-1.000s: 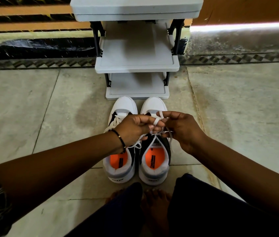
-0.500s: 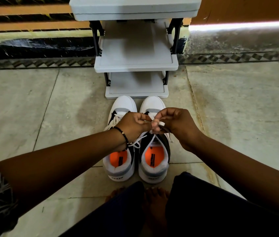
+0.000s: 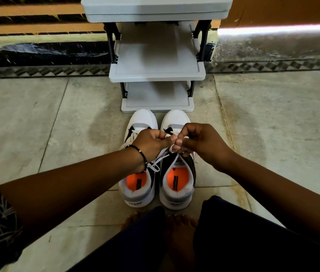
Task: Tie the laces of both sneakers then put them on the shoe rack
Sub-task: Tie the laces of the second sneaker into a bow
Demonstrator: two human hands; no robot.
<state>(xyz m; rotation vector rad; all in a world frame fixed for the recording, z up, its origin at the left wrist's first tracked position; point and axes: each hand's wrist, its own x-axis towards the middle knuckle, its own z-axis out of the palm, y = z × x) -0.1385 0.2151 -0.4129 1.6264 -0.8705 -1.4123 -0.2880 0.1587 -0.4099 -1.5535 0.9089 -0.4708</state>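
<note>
**Lace-tying under way at right sneaker, pair on floor before rack**

Head view: Two white low-top sneakers with orange insoles stand side by side on the tiled floor [image 3: 37, 124], toes at 12 o'clock, just short of the grey three-shelf plastic shoe rack [image 3: 156, 72]. The left hand [image 3: 151, 143], black beaded bracelet [image 3: 142, 156] at the wrist, and the right hand [image 3: 202, 143] meet fingertip to fingertip above the right sneaker [image 3: 176, 185], both pinched closed on its white lace [image 3: 173, 149]. The left sneaker [image 3: 138, 191] lies at 9 o'clock of it, touching or nearly so.
</note>
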